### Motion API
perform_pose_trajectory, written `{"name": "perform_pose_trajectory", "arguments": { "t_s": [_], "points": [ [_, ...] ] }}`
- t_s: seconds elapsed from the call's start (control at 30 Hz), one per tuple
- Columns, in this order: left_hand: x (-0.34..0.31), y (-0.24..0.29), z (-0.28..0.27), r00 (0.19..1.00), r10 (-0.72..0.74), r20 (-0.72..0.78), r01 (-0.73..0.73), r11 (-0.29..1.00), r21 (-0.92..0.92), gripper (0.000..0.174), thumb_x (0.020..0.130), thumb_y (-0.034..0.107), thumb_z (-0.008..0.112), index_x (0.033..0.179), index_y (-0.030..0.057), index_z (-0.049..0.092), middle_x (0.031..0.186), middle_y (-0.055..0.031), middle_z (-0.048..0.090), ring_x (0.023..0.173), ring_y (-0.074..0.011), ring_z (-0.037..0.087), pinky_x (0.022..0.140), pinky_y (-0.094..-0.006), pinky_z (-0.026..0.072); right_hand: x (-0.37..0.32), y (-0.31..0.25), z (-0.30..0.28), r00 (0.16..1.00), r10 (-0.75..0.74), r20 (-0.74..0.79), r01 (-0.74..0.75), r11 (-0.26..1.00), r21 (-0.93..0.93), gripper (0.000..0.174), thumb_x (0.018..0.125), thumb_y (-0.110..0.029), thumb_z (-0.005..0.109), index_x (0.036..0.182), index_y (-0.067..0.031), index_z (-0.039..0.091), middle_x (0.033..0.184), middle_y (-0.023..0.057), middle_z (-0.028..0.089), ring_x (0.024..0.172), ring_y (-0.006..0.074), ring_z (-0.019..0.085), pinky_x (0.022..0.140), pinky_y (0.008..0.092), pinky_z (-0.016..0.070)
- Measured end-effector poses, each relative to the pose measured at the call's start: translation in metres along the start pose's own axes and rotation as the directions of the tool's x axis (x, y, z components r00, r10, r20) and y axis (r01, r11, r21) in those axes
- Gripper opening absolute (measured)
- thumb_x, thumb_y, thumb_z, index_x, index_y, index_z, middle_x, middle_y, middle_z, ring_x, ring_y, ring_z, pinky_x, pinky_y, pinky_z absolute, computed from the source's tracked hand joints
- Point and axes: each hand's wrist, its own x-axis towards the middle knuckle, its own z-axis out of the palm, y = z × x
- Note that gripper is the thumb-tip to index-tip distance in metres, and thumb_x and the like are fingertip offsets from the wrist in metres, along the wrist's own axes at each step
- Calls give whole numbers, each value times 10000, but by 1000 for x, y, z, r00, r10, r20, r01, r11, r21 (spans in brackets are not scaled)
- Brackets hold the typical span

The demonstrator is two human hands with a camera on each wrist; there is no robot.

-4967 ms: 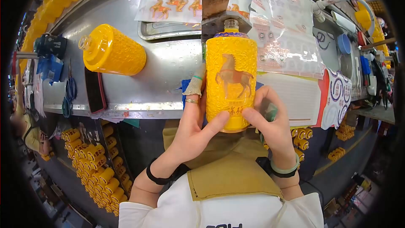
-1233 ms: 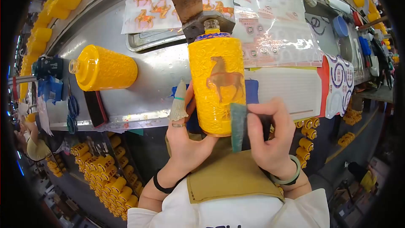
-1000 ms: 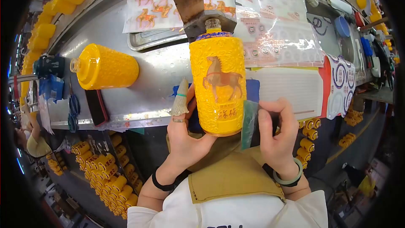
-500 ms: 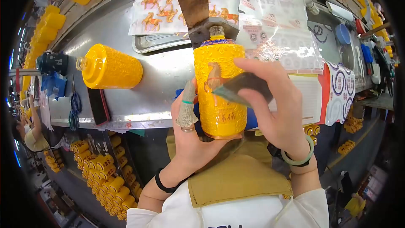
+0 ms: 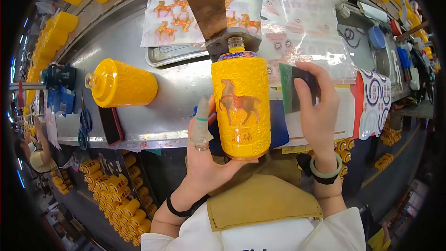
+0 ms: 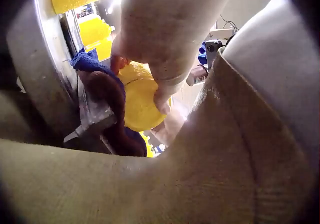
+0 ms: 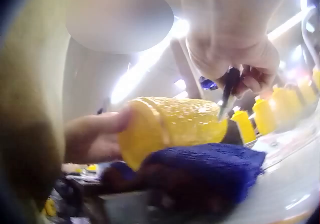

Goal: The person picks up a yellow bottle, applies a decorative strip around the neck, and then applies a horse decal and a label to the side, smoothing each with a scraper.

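A yellow embossed bottle (image 5: 240,139) with a clear glass neck lies on its side, its neck toward a rusty metal bracket (image 5: 204,4). A brown horse decal (image 5: 239,104) with a red saddle and red characters below it face up. My left hand (image 5: 204,162) holds the bottle's base end, thumb at the bottom and fingers along the left side; one finger wears a whitish fabric cover. Right of the bottle and apart from it, my right hand (image 5: 319,107) pinches a squeegee with a green blade (image 5: 289,83) and dark grip. Dark blue cloth (image 7: 215,164) lies beneath the bottle.
Another yellow bottle (image 5: 124,83) lies at left beside a phone (image 5: 110,125) and blue-handled scissors (image 5: 84,123). Behind stands a metal tray (image 5: 158,58) with a horse decal sheet (image 5: 151,32). Plastic-covered sheets (image 5: 302,23) and lined paper (image 5: 297,130) lie right.
Both hands were on the bottle at first. The right hand then took the squeegee, passed it over the horse decal, and has now moved off to the right. The left hand keeps its hold.
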Motion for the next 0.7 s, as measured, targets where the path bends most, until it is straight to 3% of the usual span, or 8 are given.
{"name": "perform_pose_trajectory", "arguments": {
  "t_s": [0.03, 0.1, 0.13, 0.2, 0.3, 0.4, 0.63, 0.7],
  "points": [
    [2, 4, -1, 1000, 1, 1, -1, 1000, 0, 1242, 660, 333, 1003, 1577, -41, 254, 1441, -200, 434, 1327, -342, 514, 1109, -467, 459, -2, 2, -1, 998, 58, 16, -60, 987, 146, 223, 967, 14, 633, 1188, 23, 658, 1068, 91, 703, 968, 147, 653, 861, 289, 514],
    [8, 16, -2, 989, 131, -74, -129, 991, 31, 1200, 678, 507, 953, 1577, 11, 333, 1458, -235, 421, 1327, -381, 505, 1107, -463, 447, -8, -3, 0, 996, 80, 27, -84, 982, 172, 235, 965, 19, 633, 1199, 27, 652, 1082, 87, 704, 979, 141, 648, 870, 285, 511],
    [11, 21, -4, 989, 132, -73, -130, 991, 31, 1200, 678, 507, 953, 1577, 11, 333, 1458, -235, 421, 1327, -381, 505, 1107, -463, 447, -10, -5, 1, 994, 100, 38, -105, 975, 198, 247, 964, 24, 633, 1210, 32, 647, 1097, 83, 705, 991, 135, 643, 879, 281, 507],
    [18, 31, -7, 978, 200, 56, -207, 922, 327, 1077, 676, 655, 874, 1516, 92, 504, 1469, -289, 401, 1305, -441, 506, 1061, -469, 476, -12, -7, 3, 996, 84, 32, -88, 978, 189, 250, 965, 21, 634, 1215, 27, 645, 1101, 82, 705, 993, 130, 642, 881, 278, 506],
    [20, 45, -6, 983, 148, 107, -182, 838, 515, 947, 670, 733, 803, 1424, 185, 638, 1451, -361, 392, 1249, -495, 531, 992, -484, 519, -13, -10, 6, 997, 73, 38, -79, 977, 199, 253, 965, 18, 638, 1217, 22, 646, 1110, 84, 706, 1002, 122, 638, 886, 274, 503],
    [23, 55, -5, 982, 125, 144, -186, 791, 583, 904, 668, 734, 786, 1399, 215, 665, 1444, -415, 375, 1195, -509, 568, 927, -485, 557, -13, -11, 7, 997, 60, 51, -69, 975, 212, 255, 961, 22, 642, 1215, 18, 648, 1102, 78, 705, 1003, 120, 636, 888, 274, 503],
    [21, 48, 6, 975, 209, 77, -210, 747, 630, 1019, 638, 762, 777, 1465, 191, 606, 1410, -358, 446, 1147, -492, 611, 897, -486, 572, -14, -21, 5, 997, 74, -1, -72, 971, 226, 264, 949, 30, 644, 1213, 13, 650, 1078, 68, 694, 954, 108, 619, 841, 253, 491],
    [18, 36, 6, 971, 237, -11, -195, 823, 534, 1075, 656, 764, 774, 1460, 76, 586, 1416, -352, 486, 1167, -473, 630, 929, -475, 570, -14, -27, 7, 998, 57, -16, -52, 970, 238, 267, 947, 33, 642, 1213, 14, 650, 1068, 66, 693, 948, 108, 616, 834, 251, 489]
  ]
}}
